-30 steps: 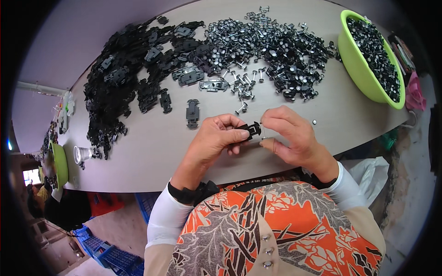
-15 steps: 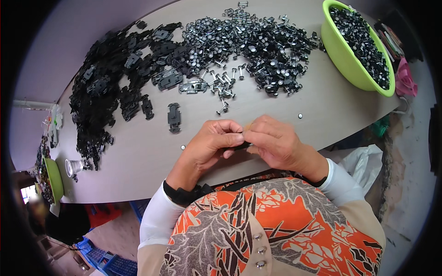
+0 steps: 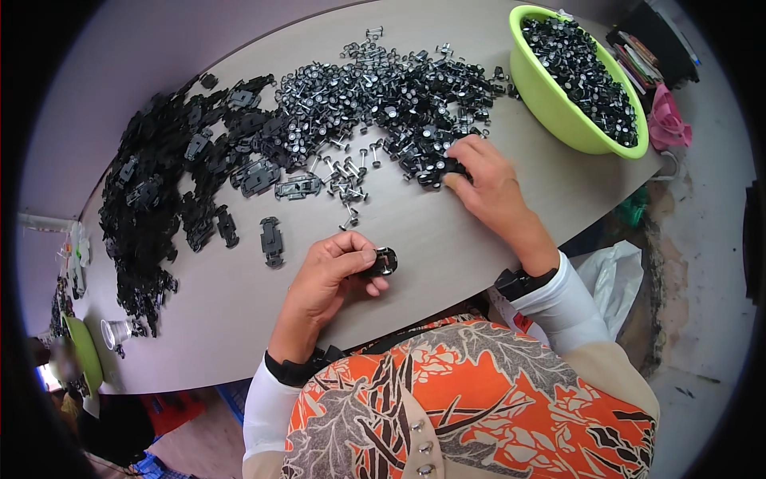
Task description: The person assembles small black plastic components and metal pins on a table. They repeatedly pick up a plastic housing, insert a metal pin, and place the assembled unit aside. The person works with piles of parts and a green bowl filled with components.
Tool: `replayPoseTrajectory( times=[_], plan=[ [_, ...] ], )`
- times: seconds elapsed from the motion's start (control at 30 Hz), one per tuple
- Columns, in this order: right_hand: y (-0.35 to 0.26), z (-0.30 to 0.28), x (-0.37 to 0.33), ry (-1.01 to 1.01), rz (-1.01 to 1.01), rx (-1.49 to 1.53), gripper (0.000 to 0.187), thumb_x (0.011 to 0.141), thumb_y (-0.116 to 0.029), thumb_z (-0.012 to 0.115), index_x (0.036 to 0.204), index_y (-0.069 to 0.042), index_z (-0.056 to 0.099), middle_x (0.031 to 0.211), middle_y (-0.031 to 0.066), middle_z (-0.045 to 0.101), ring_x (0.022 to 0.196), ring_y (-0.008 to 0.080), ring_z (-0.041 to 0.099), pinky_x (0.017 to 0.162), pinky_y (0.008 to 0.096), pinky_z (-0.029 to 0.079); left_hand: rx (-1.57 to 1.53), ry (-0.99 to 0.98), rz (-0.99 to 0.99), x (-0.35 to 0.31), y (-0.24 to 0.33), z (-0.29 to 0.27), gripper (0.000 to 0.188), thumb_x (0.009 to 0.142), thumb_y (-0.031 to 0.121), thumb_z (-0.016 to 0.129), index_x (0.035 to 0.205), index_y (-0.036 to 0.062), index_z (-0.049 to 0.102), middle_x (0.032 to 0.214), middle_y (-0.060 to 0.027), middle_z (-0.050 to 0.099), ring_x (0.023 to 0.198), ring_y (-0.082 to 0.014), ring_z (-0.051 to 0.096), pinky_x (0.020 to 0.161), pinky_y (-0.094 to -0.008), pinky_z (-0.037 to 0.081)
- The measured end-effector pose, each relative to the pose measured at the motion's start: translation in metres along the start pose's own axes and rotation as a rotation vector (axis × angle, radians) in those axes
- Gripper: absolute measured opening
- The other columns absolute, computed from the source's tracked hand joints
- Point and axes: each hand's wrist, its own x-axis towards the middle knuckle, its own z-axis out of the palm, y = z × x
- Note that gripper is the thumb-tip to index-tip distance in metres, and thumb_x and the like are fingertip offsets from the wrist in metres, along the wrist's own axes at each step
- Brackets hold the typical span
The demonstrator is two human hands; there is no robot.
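Observation:
My left hand (image 3: 339, 267) pinches a small black toy car base (image 3: 385, 262) between thumb and fingers, above the table's near part. At the near right edge of a heap of wheel axles (image 3: 431, 112), my right hand (image 3: 487, 180) has thumb and fingertips closing round a black-wheeled axle (image 3: 455, 167), partly hidden by the fingers. Several loose axles with bright metal rods (image 3: 345, 176) lie just left of that heap. A single dark car base (image 3: 272, 242) rests on the table beyond my left hand.
Dark car bases (image 3: 152, 191) form a large heap at the left. A lime-green basin (image 3: 550, 112) full of wheel axles stands at the far right. A clear plastic cup (image 3: 117, 333) lies near the left edge, and a white plastic bag (image 3: 618, 287) hangs beyond the right edge.
My hands were together over a small dark part; now they are apart. The right hand has moved out to the axle heap, while the left keeps the car base. The view has shifted.

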Motion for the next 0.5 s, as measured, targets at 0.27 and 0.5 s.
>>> replayPoseTrajectory(
  times=[0.27,0.5],
  plan=[
    [-0.013,-0.022,0.005,-0.045,0.134,0.247,0.032,0.069,0.005,0.061,0.100,-0.001,0.057,0.089,0.0126,0.056,0.074,0.0298,0.060,0.065,0.0343,0.049,-0.030,0.021,0.048,-0.003,0.000,-0.002,0.009,0.089,0.008,0.060,0.093,-0.0003,0.057,0.083,-0.0095,0.063,0.064,-0.0180,0.065,0.056,-0.0280,0.054],
    [-0.036,-0.008,-0.026,-0.344,-0.159,0.140,0.041,0.068,0.012,0.055,0.106,-0.003,0.054,0.100,0.0109,0.054,0.089,0.0308,0.058,0.074,0.0392,0.050,0.000,0.046,0.046,-0.002,-0.001,-0.002,0.011,0.087,0.007,0.060,0.095,-0.0001,0.057,0.083,-0.0108,0.065,0.063,-0.0194,0.066,0.056,-0.0293,0.054]
  ],
)
